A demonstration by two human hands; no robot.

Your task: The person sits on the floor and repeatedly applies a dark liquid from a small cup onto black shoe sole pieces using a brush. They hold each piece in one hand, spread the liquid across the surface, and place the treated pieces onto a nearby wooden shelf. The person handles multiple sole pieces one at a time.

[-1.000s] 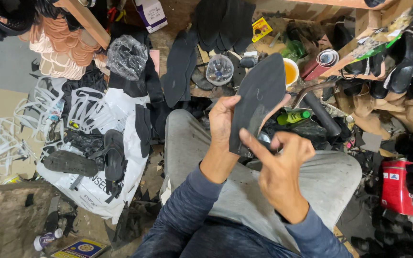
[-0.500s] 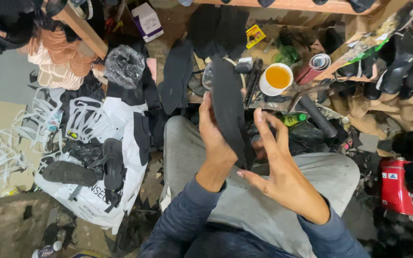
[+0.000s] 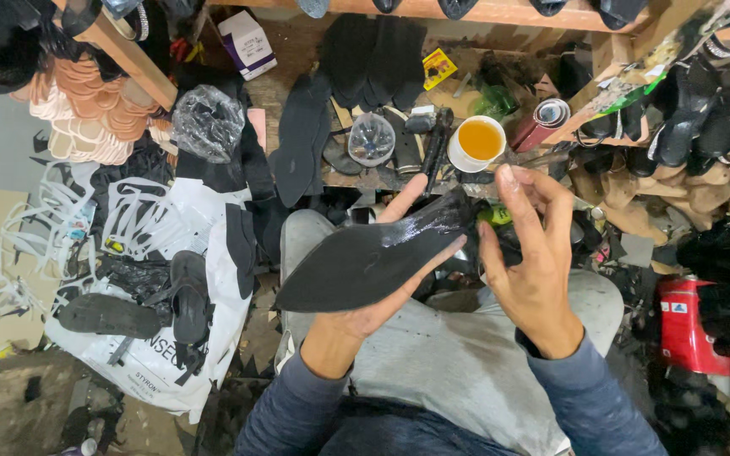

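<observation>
Partly hidden beneath the black shoe sole (image 3: 365, 257), the left hand (image 3: 373, 304) cradles it with loosely curled fingers, while the right hand (image 3: 534, 262) touches its heel end, fingers spread.

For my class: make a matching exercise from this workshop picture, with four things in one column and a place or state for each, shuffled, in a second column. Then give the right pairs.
Things
1. black shoe sole
2. cup of orange liquid
3. clear plastic bottle
4. red container

Places or states
A. at the right edge, beside the person's knee
B. lying across the left hand
C. on the bench, left of the cup
D. on the bench, above the right hand

Pairs: 1-B, 2-D, 3-C, 4-A
</observation>
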